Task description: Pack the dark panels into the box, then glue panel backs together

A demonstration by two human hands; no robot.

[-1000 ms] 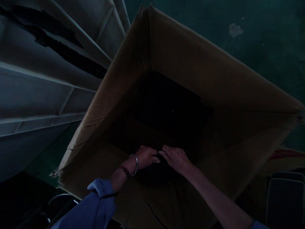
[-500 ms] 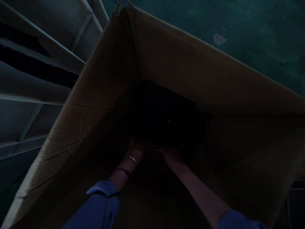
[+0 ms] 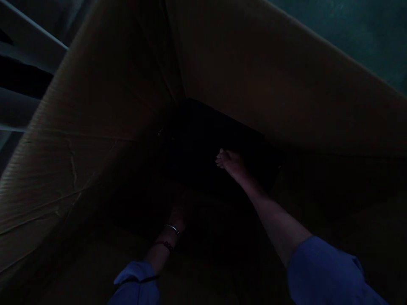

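Note:
Both my arms, in blue sleeves, reach deep into a large cardboard box (image 3: 79,148). A black, flat-looking thing (image 3: 203,131) with straight edges lies at its far bottom; darkness hides its kind. My right hand (image 3: 231,164) is over this black thing, its fingers curled and closed. Whatever they hold, if anything, is lost in the dark. Lower and to the left, my left hand (image 3: 178,214) is near the black thing's closer edge. Its fingers fade into shadow. A silver bangle (image 3: 172,228) and a dark red beaded bracelet (image 3: 164,244) circle my left wrist.
High cardboard walls (image 3: 270,76) surround my arms on the left and far sides. Outside the box, pale ribbed panels or bars (image 3: 22,55) stand at the upper left. Green floor (image 3: 359,38) shows at the upper right.
My view has moved closer into the box. My right hand has moved up and away from me, over the black thing. My left hand stays low and has sunk into deeper shadow.

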